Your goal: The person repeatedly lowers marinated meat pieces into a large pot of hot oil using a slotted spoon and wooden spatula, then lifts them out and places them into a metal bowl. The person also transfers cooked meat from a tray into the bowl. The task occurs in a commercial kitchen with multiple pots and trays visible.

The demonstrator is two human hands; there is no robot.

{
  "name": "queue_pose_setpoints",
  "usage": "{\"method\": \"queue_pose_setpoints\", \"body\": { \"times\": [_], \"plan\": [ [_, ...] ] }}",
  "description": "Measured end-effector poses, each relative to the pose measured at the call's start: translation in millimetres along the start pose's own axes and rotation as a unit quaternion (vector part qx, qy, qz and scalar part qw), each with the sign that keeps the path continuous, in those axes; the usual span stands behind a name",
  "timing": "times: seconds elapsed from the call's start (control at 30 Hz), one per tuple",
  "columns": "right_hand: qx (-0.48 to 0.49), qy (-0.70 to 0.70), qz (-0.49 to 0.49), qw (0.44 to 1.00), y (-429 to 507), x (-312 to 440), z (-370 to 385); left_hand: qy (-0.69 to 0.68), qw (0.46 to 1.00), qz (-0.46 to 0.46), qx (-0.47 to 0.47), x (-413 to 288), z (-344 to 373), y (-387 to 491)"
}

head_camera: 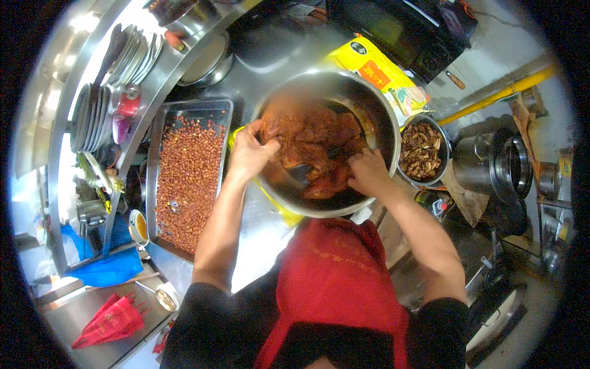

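Observation:
A large round stainless steel basin (391, 115) stands in front of my red apron. In it lie glossy reddish-brown pieces of what looks like cooked meat (309, 133), and a smear in the view blurs their upper part. At the basin's left side my left hand (256, 150) pinches the edge of a big piece between thumb and fingers. My right hand (368, 171) reaches over the right rim, its fingers curled around a piece of the meat, with the fingertips partly hidden.
Left of the basin is a metal tray (229, 108) of red-skinned peanuts (189, 184). To its right sits a metal bowl (445, 166) of brown chopped pieces. A yellow printed bag (368, 64) touches the far rim. Stacked plates (138, 55) occupy the left shelf; pots (481, 157) stand right.

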State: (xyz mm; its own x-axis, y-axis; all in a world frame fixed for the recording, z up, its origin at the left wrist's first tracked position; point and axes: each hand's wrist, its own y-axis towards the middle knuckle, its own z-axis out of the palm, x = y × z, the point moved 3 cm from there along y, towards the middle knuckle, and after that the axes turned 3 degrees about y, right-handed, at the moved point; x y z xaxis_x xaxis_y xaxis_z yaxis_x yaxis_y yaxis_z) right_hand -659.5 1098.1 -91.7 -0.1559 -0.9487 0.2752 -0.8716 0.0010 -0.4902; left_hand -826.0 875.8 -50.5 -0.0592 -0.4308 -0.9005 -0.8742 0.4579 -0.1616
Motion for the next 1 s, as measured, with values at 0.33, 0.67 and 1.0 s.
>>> {"method": "queue_pose_setpoints", "body": {
  "times": [0.33, 0.67, 1.0],
  "plan": [
    [-0.246, 0.322, 0.056, 0.913, -37.4, -42.6, -52.1, -0.114, 0.993, 0.008, 0.034, 12.7, -6.9, 10.1],
    [-0.268, 0.651, 0.204, 0.68, 79.5, -7.1, 44.1, -0.168, 0.976, -0.117, 0.074, 41.9, 35.6, 45.5],
    [-0.224, 0.692, 0.259, 0.635, 105.7, -23.4, 49.8, -0.17, 0.956, -0.198, 0.13, 68.1, 70.2, 83.5]
  ]
}}
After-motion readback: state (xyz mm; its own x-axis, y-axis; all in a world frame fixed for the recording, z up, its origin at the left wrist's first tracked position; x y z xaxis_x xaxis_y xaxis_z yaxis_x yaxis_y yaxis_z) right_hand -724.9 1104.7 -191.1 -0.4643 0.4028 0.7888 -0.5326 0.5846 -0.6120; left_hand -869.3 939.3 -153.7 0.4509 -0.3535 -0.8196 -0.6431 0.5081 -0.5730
